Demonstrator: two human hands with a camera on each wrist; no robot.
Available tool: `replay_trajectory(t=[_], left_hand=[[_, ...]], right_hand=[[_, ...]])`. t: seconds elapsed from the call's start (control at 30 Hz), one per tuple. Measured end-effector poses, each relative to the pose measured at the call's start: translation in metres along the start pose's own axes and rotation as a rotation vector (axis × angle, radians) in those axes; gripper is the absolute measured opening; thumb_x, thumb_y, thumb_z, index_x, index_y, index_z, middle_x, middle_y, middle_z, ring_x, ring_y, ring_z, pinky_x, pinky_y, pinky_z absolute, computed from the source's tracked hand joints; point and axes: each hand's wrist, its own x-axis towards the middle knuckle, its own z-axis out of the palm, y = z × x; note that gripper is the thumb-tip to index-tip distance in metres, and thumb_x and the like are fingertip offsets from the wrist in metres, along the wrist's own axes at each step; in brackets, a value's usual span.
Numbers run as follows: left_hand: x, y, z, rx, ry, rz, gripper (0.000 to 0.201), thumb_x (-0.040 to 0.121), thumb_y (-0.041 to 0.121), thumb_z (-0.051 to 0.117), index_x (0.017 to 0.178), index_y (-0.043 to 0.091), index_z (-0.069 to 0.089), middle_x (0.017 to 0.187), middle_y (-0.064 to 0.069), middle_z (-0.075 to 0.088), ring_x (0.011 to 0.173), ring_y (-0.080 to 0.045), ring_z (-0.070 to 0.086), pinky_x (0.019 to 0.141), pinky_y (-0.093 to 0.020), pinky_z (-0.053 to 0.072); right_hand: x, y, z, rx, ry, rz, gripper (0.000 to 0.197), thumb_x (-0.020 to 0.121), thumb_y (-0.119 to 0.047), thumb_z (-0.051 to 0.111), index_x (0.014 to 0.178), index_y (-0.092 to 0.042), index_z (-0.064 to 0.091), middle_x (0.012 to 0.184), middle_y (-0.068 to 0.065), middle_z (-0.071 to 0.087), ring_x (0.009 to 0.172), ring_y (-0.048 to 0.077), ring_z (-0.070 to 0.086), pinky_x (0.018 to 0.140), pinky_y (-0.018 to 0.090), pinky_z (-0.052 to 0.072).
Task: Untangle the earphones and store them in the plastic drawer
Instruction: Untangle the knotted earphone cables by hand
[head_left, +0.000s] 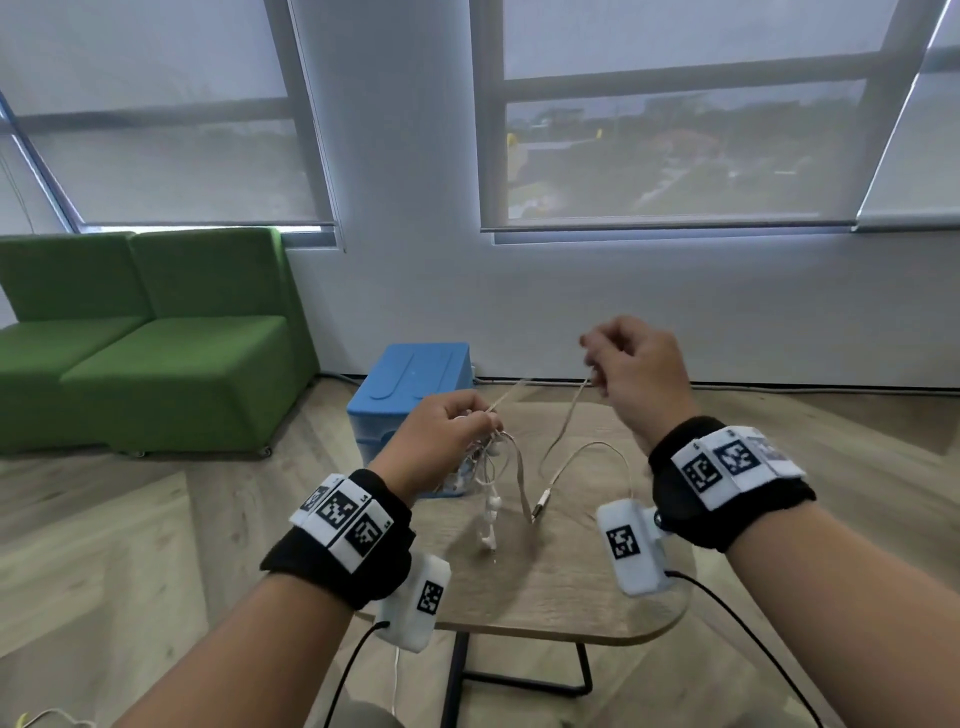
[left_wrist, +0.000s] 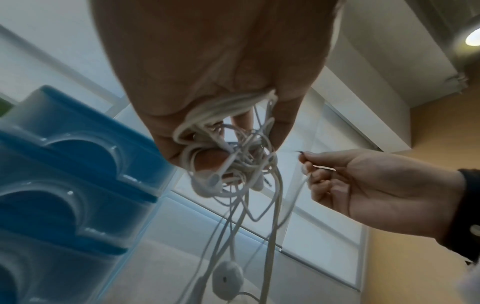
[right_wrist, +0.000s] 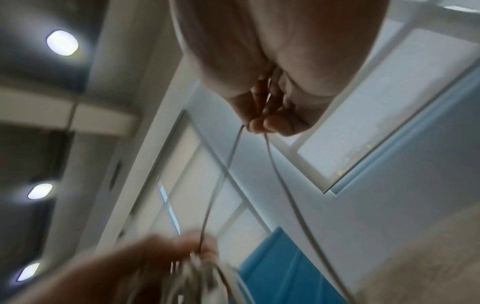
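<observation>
A tangle of white earphones (head_left: 488, 467) hangs above the small wooden table (head_left: 561, 587). My left hand (head_left: 449, 426) grips the knotted bunch (left_wrist: 233, 164), and earbuds and a round remote (left_wrist: 227, 279) dangle below it. My right hand (head_left: 623, 364), raised higher and to the right, pinches one strand (right_wrist: 259, 123) pulled out of the bunch; it runs taut to the left hand. Another length drops from the right hand to a plug (head_left: 540, 504) over the table. The blue plastic drawer unit (head_left: 415, 384) stands behind the left hand; its drawers (left_wrist: 64, 185) look shut.
A green sofa (head_left: 145, 338) stands at the left on the wood floor. A white wall and windows with blinds fill the back. The table's front edge (head_left: 519, 631) sits just past my wrists. Black cables hang from both wrist cameras.
</observation>
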Motion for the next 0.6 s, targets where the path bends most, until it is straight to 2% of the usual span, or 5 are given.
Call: replay_trajectory(t=[0.1,0.23,0.33,0.47,0.6], left_hand=[[-0.001,-0.007,-0.001,-0.062,-0.018,-0.027,0.012,0.099,0.012,0.064,0.091,0.005,0.071,0.088,-0.011,0.076,0.071,-0.012,0.069,0.068,-0.026,0.051],[0.0,-0.008,0.003,-0.089,-0.032,-0.03,0.011,0.098,0.014,0.066,0.092,0.011,0.074,0.097,-0.018,0.076,0.08,-0.016,0.071,0.081,-0.037,0.053],[-0.001,-0.009,0.002,-0.089,-0.006,-0.03,0.013,0.099,0.014,0.064,0.095,0.011,0.076,0.096,-0.015,0.076,0.078,-0.013,0.07,0.078,-0.034,0.054],[-0.002,-0.009,-0.002,-0.202,0.021,-0.063,0.016,0.1,0.014,0.061,0.098,0.009,0.076,0.086,-0.002,0.074,0.075,-0.011,0.068,0.064,-0.023,0.053],[-0.002,-0.009,-0.007,-0.257,0.021,-0.059,0.02,0.1,0.02,0.061,0.091,0.02,0.079,0.092,0.0,0.075,0.091,-0.018,0.066,0.081,-0.035,0.049]], right_hand=[[0.008,0.004,-0.011,0.102,0.137,0.041,0.016,0.1,-0.018,0.059,0.086,-0.018,0.067,0.076,0.003,0.066,0.061,0.016,0.057,0.064,0.036,0.048],[0.007,0.011,-0.013,0.136,0.208,0.047,0.014,0.101,-0.02,0.056,0.091,-0.019,0.065,0.08,0.003,0.067,0.064,0.014,0.058,0.063,0.033,0.049],[0.008,0.019,-0.015,0.177,0.265,0.118,0.015,0.102,-0.019,0.054,0.089,-0.018,0.063,0.08,0.005,0.066,0.062,0.013,0.058,0.059,0.029,0.048],[0.0,0.038,-0.008,0.145,0.082,0.257,0.017,0.102,-0.014,0.056,0.086,-0.015,0.062,0.079,0.007,0.064,0.062,0.015,0.059,0.055,0.026,0.047],[-0.017,0.058,0.001,-0.131,-0.175,0.243,0.011,0.096,-0.012,0.065,0.085,-0.015,0.066,0.084,0.005,0.068,0.07,0.017,0.064,0.062,0.027,0.05]])
